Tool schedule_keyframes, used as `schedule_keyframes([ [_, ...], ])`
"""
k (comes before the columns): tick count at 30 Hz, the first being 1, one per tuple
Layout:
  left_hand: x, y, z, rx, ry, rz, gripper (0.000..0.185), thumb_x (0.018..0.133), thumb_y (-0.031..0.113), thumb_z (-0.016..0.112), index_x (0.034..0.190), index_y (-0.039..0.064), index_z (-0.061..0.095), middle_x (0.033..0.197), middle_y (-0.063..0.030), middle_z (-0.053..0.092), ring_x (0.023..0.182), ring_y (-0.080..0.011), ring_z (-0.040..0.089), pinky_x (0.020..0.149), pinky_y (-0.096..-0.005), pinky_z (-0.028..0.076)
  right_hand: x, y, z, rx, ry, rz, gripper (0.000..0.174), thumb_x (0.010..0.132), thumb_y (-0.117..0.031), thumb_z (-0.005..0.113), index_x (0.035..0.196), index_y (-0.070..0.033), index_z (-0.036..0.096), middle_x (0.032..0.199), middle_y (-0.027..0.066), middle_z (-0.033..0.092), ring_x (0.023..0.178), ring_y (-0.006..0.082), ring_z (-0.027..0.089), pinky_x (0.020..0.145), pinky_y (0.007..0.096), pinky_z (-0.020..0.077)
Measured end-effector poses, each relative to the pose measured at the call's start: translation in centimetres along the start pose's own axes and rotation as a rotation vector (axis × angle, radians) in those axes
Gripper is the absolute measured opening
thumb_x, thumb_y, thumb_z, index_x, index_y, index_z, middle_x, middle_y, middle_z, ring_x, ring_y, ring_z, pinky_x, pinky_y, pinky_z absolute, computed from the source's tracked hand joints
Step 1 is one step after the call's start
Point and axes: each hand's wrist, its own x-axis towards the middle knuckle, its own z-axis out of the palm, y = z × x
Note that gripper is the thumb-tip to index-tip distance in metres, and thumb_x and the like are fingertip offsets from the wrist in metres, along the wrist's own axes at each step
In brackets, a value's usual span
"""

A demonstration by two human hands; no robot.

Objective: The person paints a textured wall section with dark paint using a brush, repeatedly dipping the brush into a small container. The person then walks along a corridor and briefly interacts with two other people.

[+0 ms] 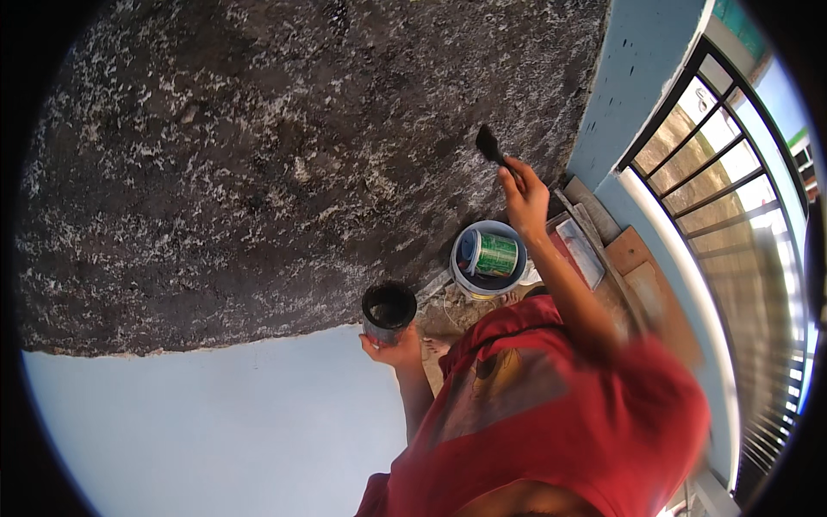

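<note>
My right hand (526, 197) is closed around the handle of a dark paintbrush (489, 143). The black bristles point up and left, over a rough wall (258, 161) of dark grey with many whitish flecks. Whether the bristles touch the wall, I cannot tell. Lower and to the left, my left hand (395, 349) cups a small open can (389, 309) from below. Its rim and inside are coated black, and how full it is does not show clearly. Pale blue wall (213, 420) borders the dark surface below.
A bucket (457, 284) by my feet holds a green-labelled can (496, 254). Wooden boards (636, 258) and a pale tray-like piece (581, 249) lie on the right. Beyond them stands a blue wall (627, 77) with dark spatters, beside a black metal railing (723, 139).
</note>
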Motion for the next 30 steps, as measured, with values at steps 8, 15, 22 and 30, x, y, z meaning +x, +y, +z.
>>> schedule_keyframes([
  [8, -0.7, -0.6, -1.4, 0.055, 0.064, 0.005, 0.074, 0.089, 0.069, 0.062, 0.145, 0.020, 0.060, 0.145, -0.0099, 0.064, 0.133, -0.0339, 0.061, 0.106, -0.0585, 0.049, -3.1, 7.2, 6.9, -0.172, -0.269, -0.090, 0.021, 0.098, -0.011, 0.067, 0.114, 0.000, 0.075, 0.074, -0.0003, 0.068, 0.063, 0.0086, 0.062, 0.058, 0.0269, 0.0499],
  [15, -2.3, 0.9, -0.9, 0.086, 0.051, 0.054, 0.072, 0.090, 0.069, 0.061, 0.144, 0.020, 0.061, 0.146, -0.0081, 0.064, 0.135, -0.0335, 0.059, 0.108, -0.0591, 0.045, 7.6, 5.6, 0.7, 0.331, -0.156, 0.224, 0.022, 0.095, -0.006, 0.059, 0.106, 0.005, 0.075, 0.077, 0.0085, 0.074, 0.060, 0.0159, 0.070, 0.058, 0.0303, 0.0568],
  [22, -3.8, 2.8, -2.1, 0.115, 0.091, 0.079, 0.071, 0.090, 0.067, 0.061, 0.144, 0.021, 0.061, 0.145, -0.0069, 0.064, 0.139, -0.0324, 0.056, 0.111, -0.0552, 0.045, 9.4, 8.4, 0.7, 0.400, 0.332, 0.007, 0.022, 0.106, -0.017, 0.065, 0.113, 0.003, 0.069, 0.084, 0.0075, 0.069, 0.061, 0.0151, 0.067, 0.059, 0.0307, 0.0606],
  [30, -3.4, 2.3, -1.8, 0.151, 0.087, 0.008, 0.069, 0.088, 0.065, 0.066, 0.142, 0.023, 0.062, 0.144, -0.0060, 0.065, 0.133, -0.0322, 0.062, 0.103, -0.0539, 0.052, -3.0, 8.4, 7.9, 0.344, -0.088, 0.255, 0.024, 0.103, -0.019, 0.070, 0.120, -0.001, 0.069, 0.080, 0.0007, 0.069, 0.067, 0.0083, 0.064, 0.061, 0.0295, 0.0601],
])
